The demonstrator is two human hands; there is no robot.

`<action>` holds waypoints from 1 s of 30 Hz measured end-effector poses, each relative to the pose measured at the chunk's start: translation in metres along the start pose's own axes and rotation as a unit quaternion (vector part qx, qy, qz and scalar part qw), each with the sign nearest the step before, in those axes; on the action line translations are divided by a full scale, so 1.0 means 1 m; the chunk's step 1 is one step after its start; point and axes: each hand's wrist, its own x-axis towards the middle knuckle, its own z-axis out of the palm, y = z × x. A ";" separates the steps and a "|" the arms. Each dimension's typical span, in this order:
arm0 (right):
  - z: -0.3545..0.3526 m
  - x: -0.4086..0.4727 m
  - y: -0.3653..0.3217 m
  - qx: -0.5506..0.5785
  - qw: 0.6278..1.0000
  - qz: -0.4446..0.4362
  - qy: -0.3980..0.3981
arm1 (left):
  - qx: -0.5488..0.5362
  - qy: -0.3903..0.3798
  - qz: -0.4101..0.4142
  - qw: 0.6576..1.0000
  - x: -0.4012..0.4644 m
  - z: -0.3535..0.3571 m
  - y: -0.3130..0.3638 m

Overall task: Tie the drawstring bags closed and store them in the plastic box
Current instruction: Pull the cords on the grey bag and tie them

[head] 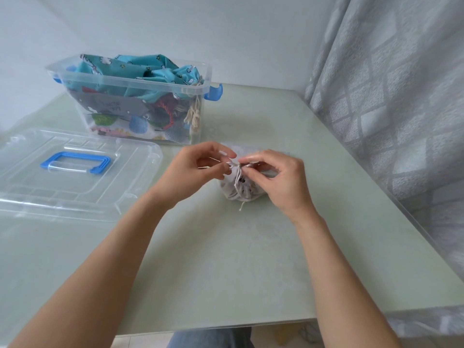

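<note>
A small pale grey drawstring bag (238, 190) lies on the table in front of me, its mouth gathered toward me. Its white drawstring (238, 169) rises from the gathered mouth between my hands. My left hand (198, 169) pinches one end of the cord with thumb and fingertips. My right hand (276, 177) pinches the other end just right of it, partly hiding the bag's far side. The clear plastic box (130, 84) with blue side latches stands at the back left, holding several cloth bags, a teal printed one (150, 69) on top.
The box's clear lid (75, 172) with a blue handle lies flat on the table (226, 259) at the left. A grey patterned curtain (401, 96) hangs along the table's right edge. The near table edge runs just above my lap.
</note>
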 end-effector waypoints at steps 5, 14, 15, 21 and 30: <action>-0.004 0.000 0.004 0.063 0.994 0.082 0.045 | 0.046 -0.007 0.000 0.999 0.002 -0.003 -0.006; -0.023 -0.002 0.007 -0.114 0.991 0.041 0.060 | 0.237 0.018 0.043 0.970 -0.001 -0.009 0.001; -0.024 -0.005 0.008 -0.131 0.989 0.044 0.058 | 0.255 0.025 0.044 0.966 -0.001 -0.010 0.004; -0.028 -0.033 -0.003 -0.178 0.979 0.062 0.074 | 0.423 0.047 0.123 0.897 -0.016 -0.006 0.010; -0.034 -0.055 0.000 -0.236 0.971 0.024 0.036 | 0.518 0.053 0.194 0.831 -0.034 -0.006 -0.007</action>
